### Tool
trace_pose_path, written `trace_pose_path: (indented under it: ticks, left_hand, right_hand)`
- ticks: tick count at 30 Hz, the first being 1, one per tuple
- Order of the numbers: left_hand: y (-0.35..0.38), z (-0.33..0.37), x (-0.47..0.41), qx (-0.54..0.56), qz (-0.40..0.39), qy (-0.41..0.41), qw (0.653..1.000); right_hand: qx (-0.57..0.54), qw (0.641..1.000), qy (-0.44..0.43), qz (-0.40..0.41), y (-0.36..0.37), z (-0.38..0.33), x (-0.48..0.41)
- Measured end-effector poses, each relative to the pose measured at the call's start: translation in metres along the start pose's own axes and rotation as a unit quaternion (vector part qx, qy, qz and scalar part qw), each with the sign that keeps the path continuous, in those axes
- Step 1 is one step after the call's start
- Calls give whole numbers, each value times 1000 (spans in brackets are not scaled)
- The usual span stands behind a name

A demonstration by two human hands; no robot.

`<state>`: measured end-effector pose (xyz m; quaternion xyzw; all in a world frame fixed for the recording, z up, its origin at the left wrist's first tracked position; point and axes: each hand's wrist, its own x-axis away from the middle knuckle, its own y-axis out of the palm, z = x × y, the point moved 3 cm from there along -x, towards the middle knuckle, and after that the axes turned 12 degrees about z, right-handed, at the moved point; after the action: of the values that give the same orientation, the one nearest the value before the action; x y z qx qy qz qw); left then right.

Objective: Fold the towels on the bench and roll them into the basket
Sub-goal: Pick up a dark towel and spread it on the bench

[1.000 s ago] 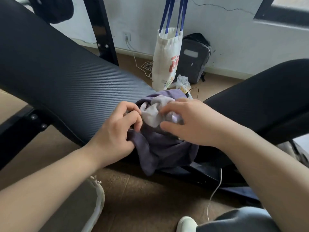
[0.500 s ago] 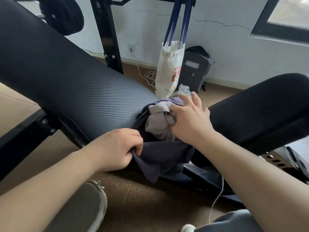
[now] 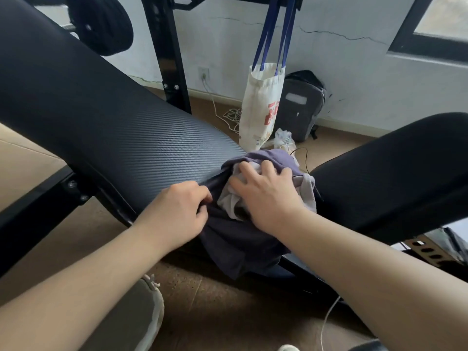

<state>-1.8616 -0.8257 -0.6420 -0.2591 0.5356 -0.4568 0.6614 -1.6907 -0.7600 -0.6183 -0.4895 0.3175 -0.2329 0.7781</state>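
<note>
A dark purple towel (image 3: 238, 244) lies bunched in the gap between the two black bench pads (image 3: 131, 145), its lower part hanging toward the floor. A pale lilac towel (image 3: 230, 201) sits crumpled on top of it. My left hand (image 3: 177, 211) pinches the dark towel's edge at the left pad's rim. My right hand (image 3: 263, 196) lies over the pale towel with fingers spread, pressing it down. No basket is in view.
A cream tote bag (image 3: 260, 105) hangs by blue straps behind the towels. A grey backpack (image 3: 301, 105) leans on the wall. The second pad (image 3: 392, 168) rises at right. Cables and a crumpled plastic bag (image 3: 283, 138) lie on the brown floor; shoes at the bottom.
My right hand has slid from the far side of the pale towel onto its top, fingers spreading. My left hand keeps its pinch at the dark towel's edge. The camera tilted up slightly.
</note>
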Motion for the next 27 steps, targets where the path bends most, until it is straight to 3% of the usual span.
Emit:
trace_pose_path:
  ticks: [6, 10, 17, 19, 22, 27]
  left_hand:
    - [8, 12, -14, -106, 11, 10, 994]
    - [20, 30, -35, -129, -33, -21, 991]
    - [46, 59, -78, 137, -115, -136, 974]
    - [47, 58, -84, 194, -65, -168, 964]
    - [46, 52, -87, 318, 20, -237, 918]
    - [26, 55, -89, 403, 115, -295, 859]
  right_hand:
    - [-42, 998, 21, 35, -3, 21, 16]
    - [-62, 993, 44, 87, -14, 40, 16]
    - [-35, 992, 73, 98, -29, 71, 29]
    - [-4, 990, 87, 109, -32, 73, 32]
    - [12, 991, 74, 114, -32, 70, 34]
    - [0, 994, 74, 83, -29, 68, 34]
